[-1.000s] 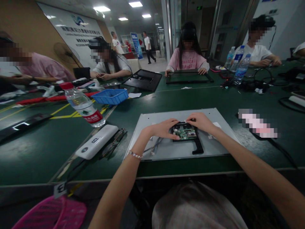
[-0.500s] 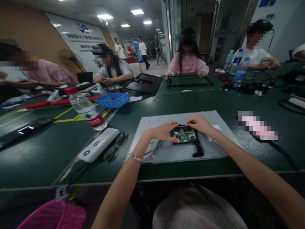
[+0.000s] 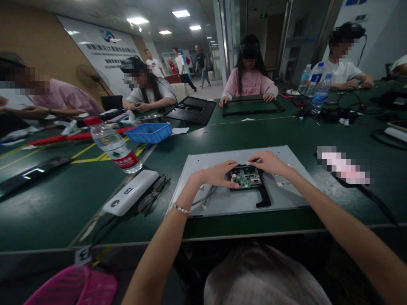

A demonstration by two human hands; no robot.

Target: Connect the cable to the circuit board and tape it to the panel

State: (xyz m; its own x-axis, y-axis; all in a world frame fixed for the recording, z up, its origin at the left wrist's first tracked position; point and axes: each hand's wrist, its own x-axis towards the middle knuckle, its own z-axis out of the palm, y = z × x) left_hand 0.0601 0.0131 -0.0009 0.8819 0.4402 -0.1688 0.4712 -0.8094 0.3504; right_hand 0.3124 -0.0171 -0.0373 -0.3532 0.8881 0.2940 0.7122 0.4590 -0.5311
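Note:
A green circuit board (image 3: 248, 181) sits in a black plastic frame (image 3: 263, 197) with an arm extending toward me. This lies on a pale grey metal panel (image 3: 219, 206). My left hand (image 3: 218, 173) grips the frame's left side, its thumb on the board's lower left corner and its fingers at the far left edge. My right hand (image 3: 266, 162) is closed in a pinch at the far edge of the frame; a small whitish bit shows by its fingertips, too small to name. Grey cables (image 3: 206, 197) run out to the left below my left hand.
Left of the panel are folded glasses (image 3: 154, 194), a white power bank (image 3: 132, 192), a water bottle (image 3: 118, 150) and a blue tray (image 3: 149, 133). A phone (image 3: 343, 167) with a cable lies right. Across the table, a co-worker (image 3: 249, 82) holds a black frame (image 3: 252, 113).
My hands stay almost still at the frame, the right one shifting very slightly. The view has moved a little. In the background, people walking have changed position.

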